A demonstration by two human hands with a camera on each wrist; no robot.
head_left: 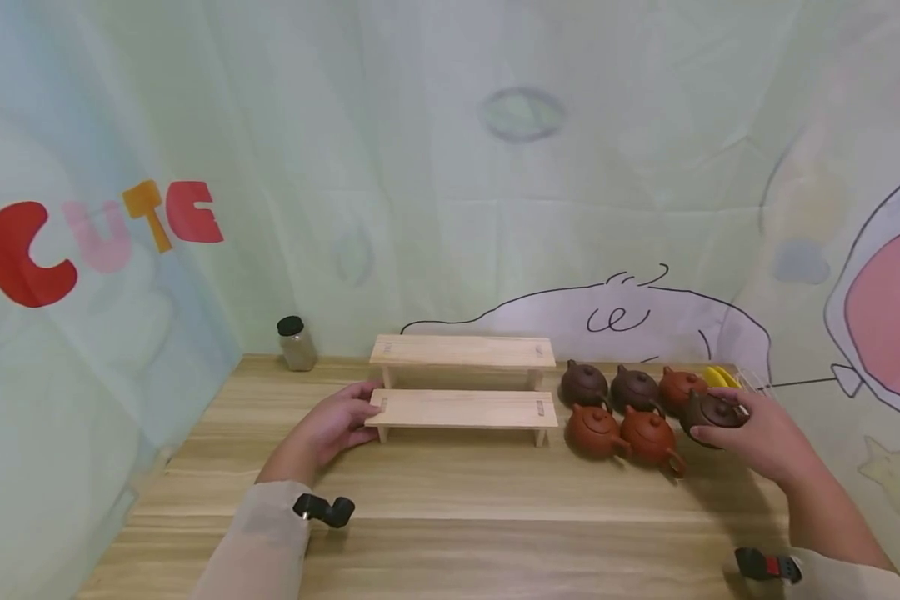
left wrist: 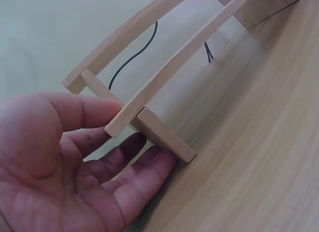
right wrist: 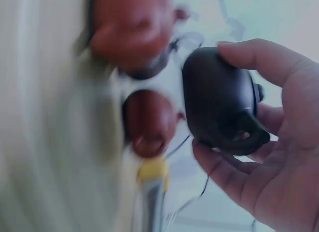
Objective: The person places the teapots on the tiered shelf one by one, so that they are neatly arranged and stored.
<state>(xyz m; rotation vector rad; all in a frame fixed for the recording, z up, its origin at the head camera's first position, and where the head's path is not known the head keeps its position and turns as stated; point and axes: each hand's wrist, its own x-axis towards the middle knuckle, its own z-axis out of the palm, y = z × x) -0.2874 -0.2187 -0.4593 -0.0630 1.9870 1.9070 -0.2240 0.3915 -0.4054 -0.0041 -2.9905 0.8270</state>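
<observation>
A pale two-tier wooden stand is at the middle of the table. At the left end of its lower board, my left hand grips it. In the left wrist view the thumb lies against the board's end and the other fingers reach under it by the leg. My right hand holds a dark brown teapot by its body, raised off the table in the right wrist view. Beside it stand two orange-brown teapots in front, with two dark teapots and another orange-brown one behind.
A small jar with a black lid stands at the back left. Something yellow lies behind the right hand, partly hidden. A printed cloth hangs along the table's back and sides.
</observation>
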